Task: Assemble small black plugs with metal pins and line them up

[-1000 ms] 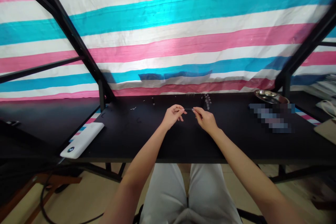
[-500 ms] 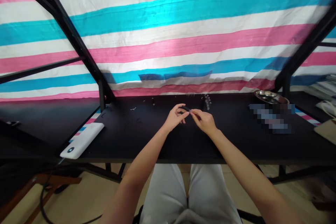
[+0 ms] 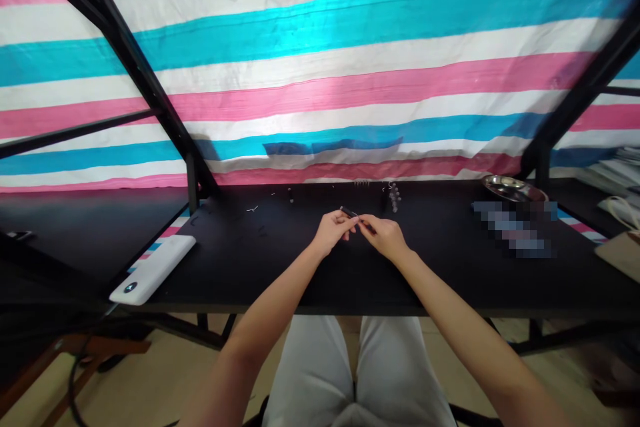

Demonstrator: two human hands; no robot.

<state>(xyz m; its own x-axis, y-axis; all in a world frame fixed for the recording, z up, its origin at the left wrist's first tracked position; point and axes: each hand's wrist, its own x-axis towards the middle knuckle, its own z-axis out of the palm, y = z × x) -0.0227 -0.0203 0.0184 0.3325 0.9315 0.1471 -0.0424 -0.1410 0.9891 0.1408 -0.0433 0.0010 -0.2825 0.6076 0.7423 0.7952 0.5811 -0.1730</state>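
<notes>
Over the middle of a black table (image 3: 280, 267), my left hand (image 3: 334, 229) and my right hand (image 3: 384, 237) meet with their fingertips touching. The left hand's fingers pinch a small dark rod-shaped piece (image 3: 349, 213) whose end sticks up past them. The right hand's fingers are pinched together against the same piece, with a thin dark bit showing below them. Just behind the hands, by the back edge, stands a small cluster of pale bead-like parts (image 3: 395, 195).
A white power bank (image 3: 153, 269) lies at the table's left front corner. A metal dish (image 3: 513, 188) sits at the back right, beside a blurred patch. Black frame posts rise at left and right. A striped tarp hangs behind. Cables lie on the floor at lower left.
The hands were a little apart a second ago; they have come together and now touch at the fingertips around the small dark piece. The view has shifted slightly.
</notes>
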